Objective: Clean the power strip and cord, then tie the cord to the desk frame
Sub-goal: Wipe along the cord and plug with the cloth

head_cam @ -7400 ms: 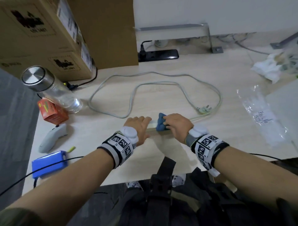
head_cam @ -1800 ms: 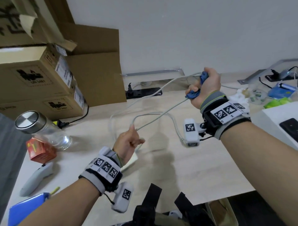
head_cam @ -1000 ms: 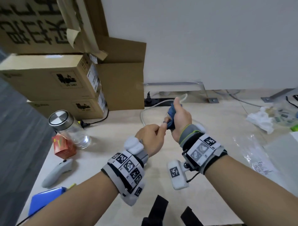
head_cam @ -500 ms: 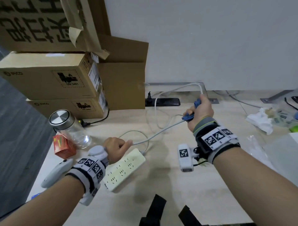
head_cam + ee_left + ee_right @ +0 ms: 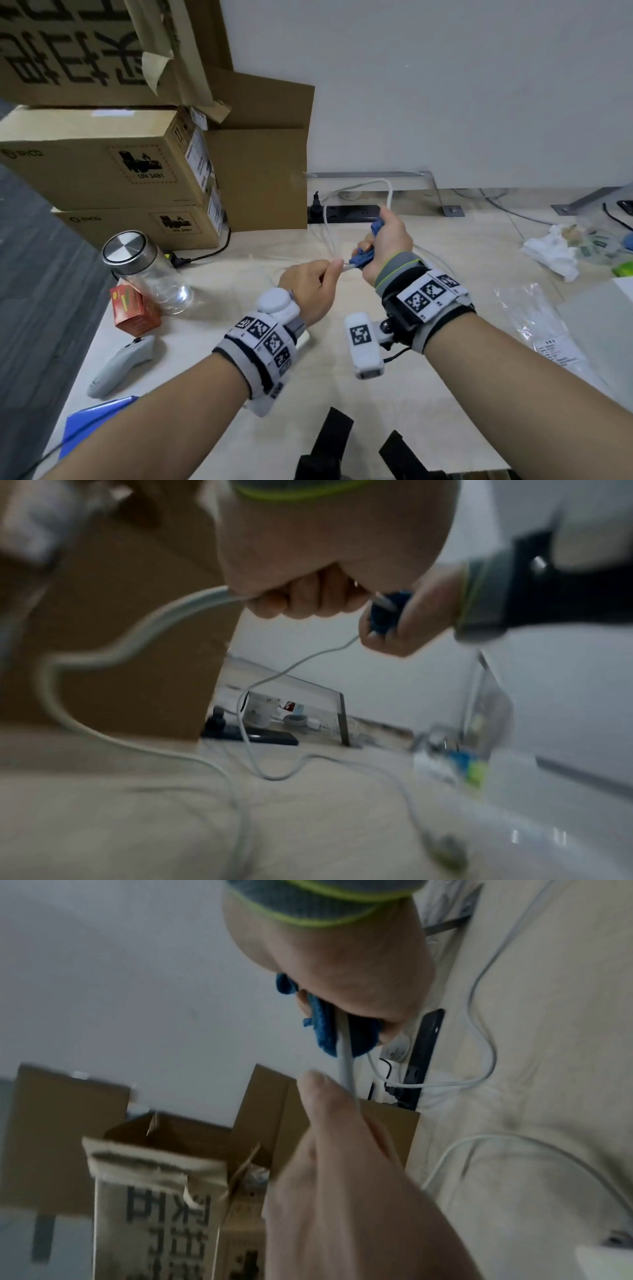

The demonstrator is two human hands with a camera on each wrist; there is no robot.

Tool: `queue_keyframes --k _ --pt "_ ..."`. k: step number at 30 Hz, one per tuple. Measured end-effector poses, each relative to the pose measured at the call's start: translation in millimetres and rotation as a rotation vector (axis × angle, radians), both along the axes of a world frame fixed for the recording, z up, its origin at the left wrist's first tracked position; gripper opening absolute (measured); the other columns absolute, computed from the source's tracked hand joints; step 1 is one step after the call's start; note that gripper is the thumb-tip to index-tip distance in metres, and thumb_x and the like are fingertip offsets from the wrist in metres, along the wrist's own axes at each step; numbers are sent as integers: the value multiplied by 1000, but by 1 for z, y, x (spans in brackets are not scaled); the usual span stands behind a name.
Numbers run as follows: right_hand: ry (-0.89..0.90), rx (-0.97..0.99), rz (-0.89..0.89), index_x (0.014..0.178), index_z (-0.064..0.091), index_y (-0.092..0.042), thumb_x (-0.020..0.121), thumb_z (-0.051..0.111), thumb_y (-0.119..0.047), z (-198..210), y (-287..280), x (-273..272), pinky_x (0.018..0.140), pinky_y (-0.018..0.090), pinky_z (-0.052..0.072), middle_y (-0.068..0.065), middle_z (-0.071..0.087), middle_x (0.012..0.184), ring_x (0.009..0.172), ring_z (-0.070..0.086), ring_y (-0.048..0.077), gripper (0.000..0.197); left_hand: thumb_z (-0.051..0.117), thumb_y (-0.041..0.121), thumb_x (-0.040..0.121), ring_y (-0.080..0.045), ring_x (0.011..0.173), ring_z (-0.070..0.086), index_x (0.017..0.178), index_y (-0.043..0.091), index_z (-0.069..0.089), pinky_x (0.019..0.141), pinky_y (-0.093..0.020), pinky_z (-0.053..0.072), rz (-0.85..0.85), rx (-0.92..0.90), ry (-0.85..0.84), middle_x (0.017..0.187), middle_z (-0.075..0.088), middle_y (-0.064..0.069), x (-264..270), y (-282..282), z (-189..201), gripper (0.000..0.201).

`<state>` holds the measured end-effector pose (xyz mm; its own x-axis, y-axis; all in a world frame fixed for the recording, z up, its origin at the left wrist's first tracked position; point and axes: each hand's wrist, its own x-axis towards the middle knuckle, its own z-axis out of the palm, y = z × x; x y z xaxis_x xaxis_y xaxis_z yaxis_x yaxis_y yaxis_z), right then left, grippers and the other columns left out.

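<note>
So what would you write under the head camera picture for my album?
Left hand pinches the white cord while the right hand grips a blue cloth around it, above the desk.

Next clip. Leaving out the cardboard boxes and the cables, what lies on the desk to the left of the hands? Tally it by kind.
Jar: 1
Red carton: 1
Grey controller: 1
Blue flat item: 1
Total: 4
</note>
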<state>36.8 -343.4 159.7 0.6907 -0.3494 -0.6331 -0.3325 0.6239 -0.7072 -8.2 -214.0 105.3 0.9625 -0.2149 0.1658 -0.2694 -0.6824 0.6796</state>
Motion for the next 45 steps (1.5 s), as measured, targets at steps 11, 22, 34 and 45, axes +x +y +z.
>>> queue_keyframes --k 11,22,34,45 --pt "9 13 -142 62 36 -16 90 52 -30 2 -47 4 44 22 28 -1 25 49 39 24 16 35 23 53 84 -27 53 46 48 15 36 55 -33 35 -24 358 262 47 42 -1 14 108 -54 55" --pt "-21 4 -27 76 49 -12 90 56 -51 -5 8 -7 46 25 38 2 39 57 43 38 17 42 36 42 98 -23 74 60 79 17 60 65 -32 42 -1 -52 171 76 65 0 11 -15 -1 40" --pt "78 -1 -81 74 41 -15 90 53 -29 -10 -63 -3 46 23 30 0 31 61 43 27 16 25 12 63 90 -21 48 45 53 15 37 55 -28 37 -222 578 88 46 43 3 2 84 -32 65" --pt "-96 208 77 90 57 -1 102 38 -30 -16 -17 -5 64 39 51 11 58 73 65 58 26 36 36 42 96 -21 77 65 96 14 62 78 -35 51 -72 -93 424 84 72 -2 1 3 -17 38"
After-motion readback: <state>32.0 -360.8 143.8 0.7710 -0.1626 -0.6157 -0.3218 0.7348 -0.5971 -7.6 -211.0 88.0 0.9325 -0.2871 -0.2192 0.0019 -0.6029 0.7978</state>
